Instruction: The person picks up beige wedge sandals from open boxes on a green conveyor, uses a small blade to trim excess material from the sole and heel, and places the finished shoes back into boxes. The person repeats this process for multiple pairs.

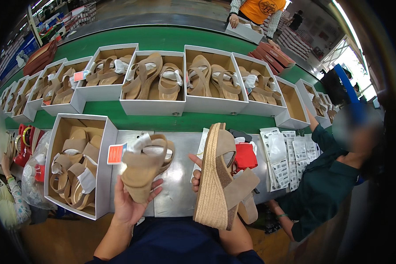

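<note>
While I watched from the head camera, the left hand (130,203) cupped a tan wedge sandal (146,165) from below, fingers curled around its heel end so that the straps and the white paper stuffing faced up, with an orange tag (115,154) hanging at its side. The right hand (197,176) gripped a second wedge sandal (220,178) of the same kind, turned on edge so its woven rope sole faced me; only the thumb and a few fingertips showed around the sole, closed on it. Both shoes hung just above a grey metal worktop (180,185), which I judged kept them level for comparing as a pair. Just left of them an open white box (105,176) held two more tan sandals, near enough for packing. Right of the shoes lay a red cloth item (245,156) and a spread of small packets (290,152). Beyond the worktop a green conveyor belt (163,39) carried a row of open boxes with sandals (154,83). A person in a dark green sleeve (325,180) worked at the right.
</note>
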Available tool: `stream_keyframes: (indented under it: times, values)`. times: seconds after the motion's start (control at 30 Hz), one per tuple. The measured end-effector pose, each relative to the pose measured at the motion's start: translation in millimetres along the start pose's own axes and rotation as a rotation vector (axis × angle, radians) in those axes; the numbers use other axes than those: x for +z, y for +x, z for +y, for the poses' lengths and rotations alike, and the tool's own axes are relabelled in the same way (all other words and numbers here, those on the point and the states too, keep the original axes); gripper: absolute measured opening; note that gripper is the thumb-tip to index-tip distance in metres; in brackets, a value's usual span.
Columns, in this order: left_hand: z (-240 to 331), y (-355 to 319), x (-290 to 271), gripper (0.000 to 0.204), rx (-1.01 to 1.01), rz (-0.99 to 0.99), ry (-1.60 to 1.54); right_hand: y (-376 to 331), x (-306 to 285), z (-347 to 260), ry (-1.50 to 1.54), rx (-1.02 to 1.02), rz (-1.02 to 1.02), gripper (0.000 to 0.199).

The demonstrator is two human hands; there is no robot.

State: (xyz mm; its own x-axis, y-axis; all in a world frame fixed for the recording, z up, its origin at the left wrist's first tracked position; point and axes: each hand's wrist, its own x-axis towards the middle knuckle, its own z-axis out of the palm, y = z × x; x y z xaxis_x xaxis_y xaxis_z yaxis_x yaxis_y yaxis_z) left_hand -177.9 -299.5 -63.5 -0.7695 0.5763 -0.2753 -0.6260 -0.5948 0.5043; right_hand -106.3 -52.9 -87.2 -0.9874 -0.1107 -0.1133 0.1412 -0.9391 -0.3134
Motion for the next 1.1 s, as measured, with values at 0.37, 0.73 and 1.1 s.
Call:
stream_keyframes:
  times: [0.37, 0.73, 1.1]
  values:
    - [28, 18, 12, 0.054, 0.609, 0.197, 0.844, 12, -5, 11, -1.541, 0.076, 0.562, 0.051]
    - [67, 16, 64, 0.070, 0.841, 0.077, 1.541, -22, -37, -71, -2.480, -0.322, 0.846, 0.043]
    - [63, 27, 62, 0.067, 0.892, -0.054, 1.600, 30, 73, -34, -0.991, -0.687, 0.614, 0.023]
